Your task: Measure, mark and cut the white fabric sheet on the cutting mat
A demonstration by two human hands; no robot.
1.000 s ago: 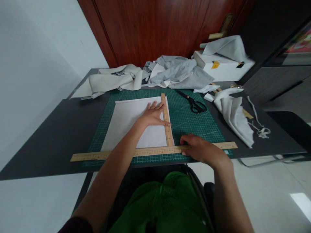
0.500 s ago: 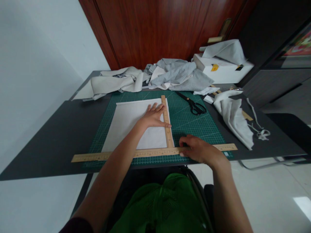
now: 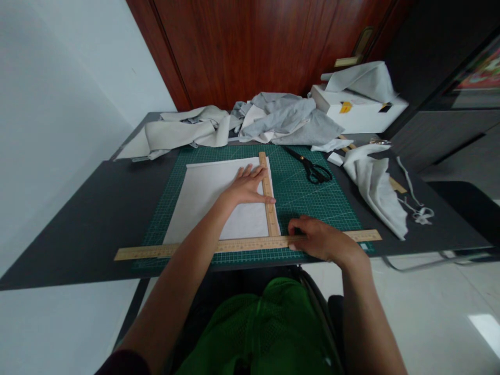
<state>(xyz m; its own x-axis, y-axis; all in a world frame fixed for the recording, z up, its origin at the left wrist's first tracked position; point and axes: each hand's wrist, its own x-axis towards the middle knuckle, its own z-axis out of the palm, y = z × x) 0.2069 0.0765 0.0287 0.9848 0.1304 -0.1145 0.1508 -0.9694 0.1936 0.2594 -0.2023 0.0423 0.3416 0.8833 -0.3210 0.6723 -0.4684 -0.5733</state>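
A flat white sheet (image 3: 207, 192), probably cloth, lies on the green cutting mat (image 3: 304, 200), with a narrow fold along its far edge. My left hand (image 3: 248, 187) is spread on the sheet, fingertips and thumb pressing a short wooden ruler (image 3: 272, 221) that runs along the sheet's right side. Across the near edge lies a long wooden ruler (image 3: 242, 245), meeting the short one's lower end at about a right angle. My right hand (image 3: 314, 238) grips the long ruler right of that corner, its fingers curled and partly hidden. Black scissors (image 3: 312, 169) rest on the mat.
Strips of pale fabric (image 3: 187, 130) and a grey cloth heap (image 3: 289, 120) line the table's back. A white box (image 3: 359, 114) with cloth on top stands at back right. A crumpled white cloth (image 3: 373, 179) and a tied cord (image 3: 422, 214) lie on the right.
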